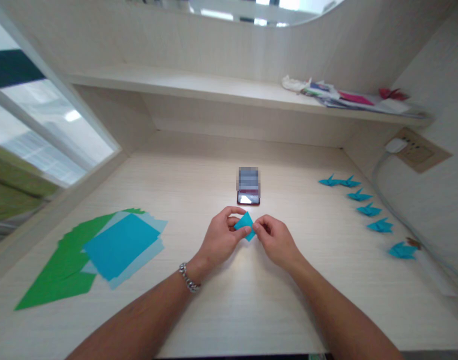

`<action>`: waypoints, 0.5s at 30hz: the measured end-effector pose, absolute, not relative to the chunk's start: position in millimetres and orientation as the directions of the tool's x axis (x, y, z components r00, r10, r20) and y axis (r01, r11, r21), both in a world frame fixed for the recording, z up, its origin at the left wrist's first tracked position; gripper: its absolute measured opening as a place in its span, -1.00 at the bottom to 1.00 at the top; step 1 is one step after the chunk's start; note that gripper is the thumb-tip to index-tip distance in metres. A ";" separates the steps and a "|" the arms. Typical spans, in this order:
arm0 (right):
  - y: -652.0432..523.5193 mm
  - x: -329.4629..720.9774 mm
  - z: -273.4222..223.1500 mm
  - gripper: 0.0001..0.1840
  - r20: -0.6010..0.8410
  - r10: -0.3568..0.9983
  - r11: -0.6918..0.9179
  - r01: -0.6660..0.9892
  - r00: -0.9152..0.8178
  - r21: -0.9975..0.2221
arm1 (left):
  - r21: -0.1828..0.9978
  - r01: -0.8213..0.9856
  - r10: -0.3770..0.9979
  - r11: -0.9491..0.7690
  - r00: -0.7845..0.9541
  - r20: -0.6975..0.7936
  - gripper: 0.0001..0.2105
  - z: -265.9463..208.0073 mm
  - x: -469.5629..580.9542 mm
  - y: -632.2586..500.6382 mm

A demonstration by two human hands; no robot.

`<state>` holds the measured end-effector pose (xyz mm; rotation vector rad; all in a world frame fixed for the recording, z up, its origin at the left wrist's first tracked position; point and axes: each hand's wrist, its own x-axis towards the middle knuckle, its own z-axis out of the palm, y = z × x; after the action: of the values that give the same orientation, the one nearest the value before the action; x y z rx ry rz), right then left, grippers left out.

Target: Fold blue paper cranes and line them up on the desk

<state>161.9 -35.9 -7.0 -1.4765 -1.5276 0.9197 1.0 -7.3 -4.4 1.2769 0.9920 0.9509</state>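
A small folded piece of blue origami paper (246,222) is held just above the desk, in front of a phone. My left hand (226,231) grips its left side, with the thumb lying across the front. At the paper's right corner, the thumb and forefinger of my right hand (274,237) pinch the edge. The paper looks diamond-shaped from here, and its lower left part is hidden behind my left thumb. Several folded blue paper cranes (369,210) stand in a curved row on the right side of the desk.
Loose blue sheets (124,245) overlap a fanned stack of green sheets (60,270) on the left. The phone (248,186) lies beyond my hands. A white cable (386,195) runs from a wall socket (420,150) behind the cranes. Papers (337,95) lie on the shelf (199,89).
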 end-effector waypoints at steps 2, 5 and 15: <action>-36.6 161.2 -5.9 -0.80 0.062 0.998 0.051 0.397 0.014 -0.916 | 0.998 -0.028 0.961 0.062 0.271 -0.052 -0.63 -2.8 0.5 -6.4; -37.6 160.9 -4.6 -0.79 0.050 0.999 0.051 0.407 -0.014 -0.912 | 0.997 -0.028 0.972 0.065 0.229 -0.057 -0.63 -0.7 -0.6 -4.4; -34.8 160.7 -9.8 -0.80 0.022 0.999 0.030 0.340 -0.027 -0.940 | 0.998 -0.025 0.974 0.059 0.221 -0.052 -0.62 2.2 -1.2 -4.7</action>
<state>160.7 -34.8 -9.8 -1.4286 -1.4900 1.0213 -1.2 -4.7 2.2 1.2427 1.0486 1.0198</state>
